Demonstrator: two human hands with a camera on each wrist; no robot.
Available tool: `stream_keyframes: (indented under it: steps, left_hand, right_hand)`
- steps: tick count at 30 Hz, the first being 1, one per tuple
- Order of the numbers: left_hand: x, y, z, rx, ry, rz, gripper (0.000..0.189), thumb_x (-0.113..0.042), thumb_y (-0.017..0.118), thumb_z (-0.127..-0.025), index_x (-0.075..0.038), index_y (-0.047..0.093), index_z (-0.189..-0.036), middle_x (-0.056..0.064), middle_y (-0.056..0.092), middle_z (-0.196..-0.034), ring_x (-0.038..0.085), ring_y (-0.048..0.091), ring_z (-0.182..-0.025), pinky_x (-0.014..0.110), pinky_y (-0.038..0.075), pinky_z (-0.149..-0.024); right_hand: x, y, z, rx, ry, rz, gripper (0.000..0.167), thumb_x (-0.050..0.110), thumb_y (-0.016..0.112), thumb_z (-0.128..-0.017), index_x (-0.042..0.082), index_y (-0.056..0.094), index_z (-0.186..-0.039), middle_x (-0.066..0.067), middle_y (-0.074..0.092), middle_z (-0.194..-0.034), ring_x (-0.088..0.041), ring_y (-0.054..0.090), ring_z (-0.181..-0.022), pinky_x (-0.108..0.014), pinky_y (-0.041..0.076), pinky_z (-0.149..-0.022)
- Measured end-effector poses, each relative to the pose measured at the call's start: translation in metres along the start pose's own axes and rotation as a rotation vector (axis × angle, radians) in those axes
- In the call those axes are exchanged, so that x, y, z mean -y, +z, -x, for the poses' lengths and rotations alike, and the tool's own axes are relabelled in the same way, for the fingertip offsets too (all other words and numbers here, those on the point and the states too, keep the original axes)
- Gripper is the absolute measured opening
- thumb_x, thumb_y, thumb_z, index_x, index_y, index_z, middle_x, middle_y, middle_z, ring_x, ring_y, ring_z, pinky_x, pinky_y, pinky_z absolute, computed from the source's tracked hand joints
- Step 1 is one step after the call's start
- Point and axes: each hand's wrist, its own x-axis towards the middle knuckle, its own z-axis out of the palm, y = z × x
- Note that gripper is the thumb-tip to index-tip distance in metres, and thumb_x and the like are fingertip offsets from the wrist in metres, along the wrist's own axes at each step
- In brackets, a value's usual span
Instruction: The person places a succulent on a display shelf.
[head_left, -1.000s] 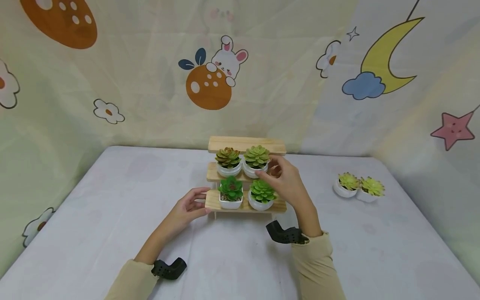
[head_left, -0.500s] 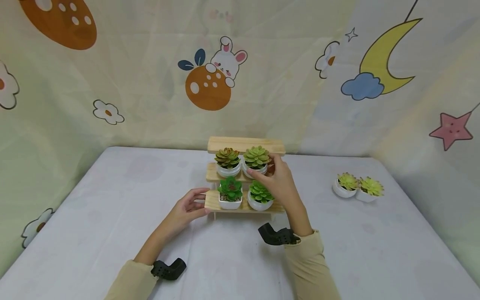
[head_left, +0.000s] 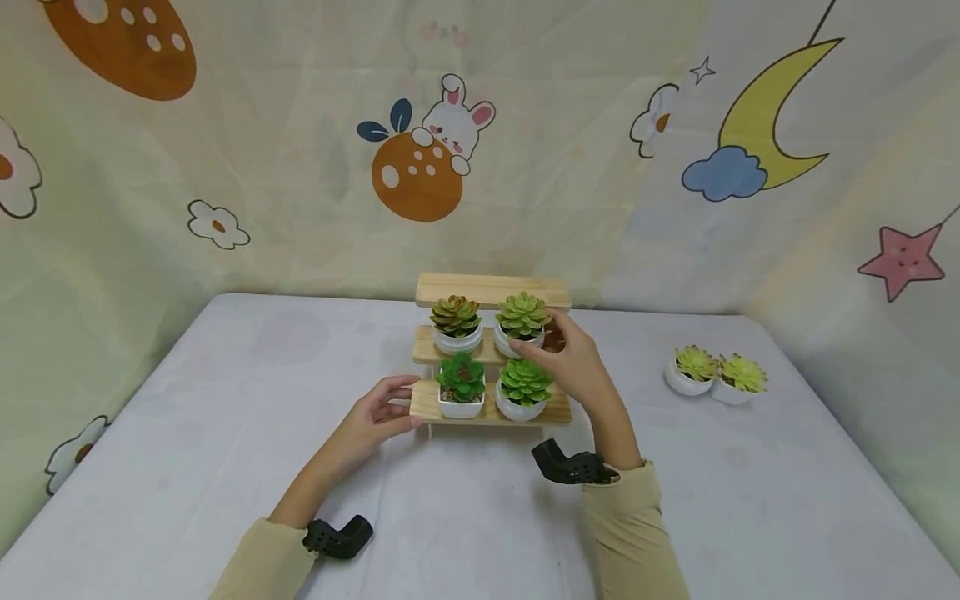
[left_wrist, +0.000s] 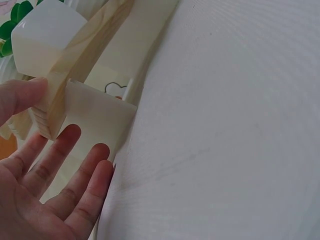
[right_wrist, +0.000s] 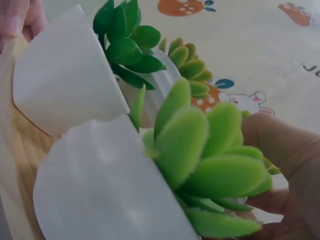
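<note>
A three-tier wooden plant stand [head_left: 491, 421] stands at the back of the table. My left hand [head_left: 382, 411] pinches the left end of its lowest shelf, thumb on top and index finger beneath, as the left wrist view shows. On the middle shelf, my right hand [head_left: 573, 360] grips the white pot of a light green succulent [head_left: 522, 315]. A reddish-green succulent [head_left: 456, 317] in a round pot is left of it, with a gap between. Below, a dark green succulent [head_left: 461, 377] in a square pot and a bright green succulent [right_wrist: 205, 160] in a round pot stand on the lowest shelf.
Two more potted succulents [head_left: 693, 364] stand side by side on the white-covered table [head_left: 712, 500], to the right. A printed cloth [head_left: 300, 167] hangs behind the stand. The top shelf [head_left: 491, 289] shows bare wood.
My right hand first slid a little left, then moved right, taking the light green succulent with it and widening the gap to its neighbour. The left hand has stayed put.
</note>
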Motion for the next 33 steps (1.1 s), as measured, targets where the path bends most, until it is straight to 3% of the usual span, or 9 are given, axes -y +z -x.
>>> stream_keyframes:
  steps: [26,33]
  left_hand:
    - [0.0,0.001,-0.001,0.006,0.016,0.017,0.058,-0.012,0.066,-0.086,-0.007,0.039,-0.137,0.022,0.05,-0.125,0.026,0.057,-0.103,0.022,0.049,-0.081]
    - [0.0,0.001,-0.002,0.002,0.008,0.014,0.057,-0.012,0.066,-0.086,-0.008,0.04,-0.137,0.022,0.051,-0.125,0.026,0.058,-0.103,0.022,0.05,-0.081]
  right_hand:
    - [-0.002,-0.008,0.003,0.014,-0.021,-0.012,0.059,0.04,0.069,-0.082,0.018,0.048,-0.133,-0.009,0.058,-0.112,-0.023,0.056,-0.098,-0.035,0.047,-0.08]
    - [-0.012,-0.026,0.006,-0.005,-0.076,-0.042,0.056,0.033,0.066,-0.086,0.014,0.047,-0.135,-0.012,0.057,-0.123,-0.026,0.053,-0.109,-0.04,0.044,-0.091]
